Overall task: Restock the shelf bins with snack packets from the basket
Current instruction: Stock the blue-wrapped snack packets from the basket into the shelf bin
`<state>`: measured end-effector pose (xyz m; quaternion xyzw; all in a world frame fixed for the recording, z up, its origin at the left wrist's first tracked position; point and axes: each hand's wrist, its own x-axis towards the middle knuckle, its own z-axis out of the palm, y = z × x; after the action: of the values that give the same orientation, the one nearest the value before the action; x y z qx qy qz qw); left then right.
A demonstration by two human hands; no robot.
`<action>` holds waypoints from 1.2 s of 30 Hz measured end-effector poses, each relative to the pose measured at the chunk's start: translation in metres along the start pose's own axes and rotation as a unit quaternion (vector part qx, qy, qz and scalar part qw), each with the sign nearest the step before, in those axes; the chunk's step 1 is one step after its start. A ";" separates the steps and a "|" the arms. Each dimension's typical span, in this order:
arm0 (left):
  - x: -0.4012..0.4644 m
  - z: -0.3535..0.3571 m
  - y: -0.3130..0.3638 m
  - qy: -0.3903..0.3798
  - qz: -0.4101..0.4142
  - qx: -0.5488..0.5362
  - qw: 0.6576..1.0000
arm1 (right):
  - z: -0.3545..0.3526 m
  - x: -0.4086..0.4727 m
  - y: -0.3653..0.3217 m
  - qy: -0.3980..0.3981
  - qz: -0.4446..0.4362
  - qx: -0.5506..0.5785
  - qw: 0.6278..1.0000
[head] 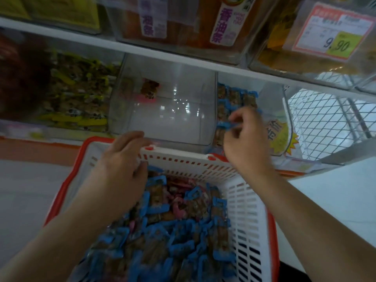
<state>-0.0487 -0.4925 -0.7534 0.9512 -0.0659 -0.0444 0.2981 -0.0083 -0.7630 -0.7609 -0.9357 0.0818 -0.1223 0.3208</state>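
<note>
Over the right-hand clear plastic shelf bin, the right hand pinches a blue-edged snack packet between thumb and fingertips, grip clenched on it; packet's long axis runs roughly left-right, sitting just above the blue-edged packets already stacked in that bin; coming move is a short drop forward and down, so the bin lies directly ahead of the grip, touching distance; left hand is nearer the stock, curled over the far rim of the white slotted plastic basket with red rim, fingers reaching down inside the wall; whether it grasps a packet or only the rim, cannot tell, fingertips hidden by blur; basket holds a heap of blue-edged packets with a few pink-edged ones mixed in, just below and behind both hands; middle clear plastic bin is close to bare, one pink-edged packet near its back; judged, pink ones belong there, blue ones to the right; left bin of yellow-green packets well apart; white shelf board overhangs the bins, limits lift height; basket's far wall stands between heap and bins, each packet must clear it; yellow star price tag on the right bin front, just beside the right hand; wire mesh rack further right.
</note>
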 end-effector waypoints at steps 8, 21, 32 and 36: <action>-0.022 -0.029 -0.038 0.004 -0.199 0.000 0.980 | 0.089 -0.109 -0.029 -0.371 0.030 -0.130 0.919; -0.021 -0.029 -0.051 -0.051 -0.245 -0.015 0.968 | 0.146 -0.114 -0.034 -0.250 0.229 -0.054 0.939; -0.018 -0.032 0.014 -0.080 -0.122 -0.265 0.953 | 0.001 -0.098 -0.080 -0.177 0.225 0.257 0.923; -0.017 -0.017 0.039 -0.035 -0.123 -0.339 0.932 | -0.009 -0.099 -0.083 -0.121 0.139 0.268 0.946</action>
<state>-0.0673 -0.5122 -0.7158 0.7920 0.0600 -0.1340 0.5926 -0.0999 -0.6802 -0.7196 -0.8024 0.1354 0.0205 0.5808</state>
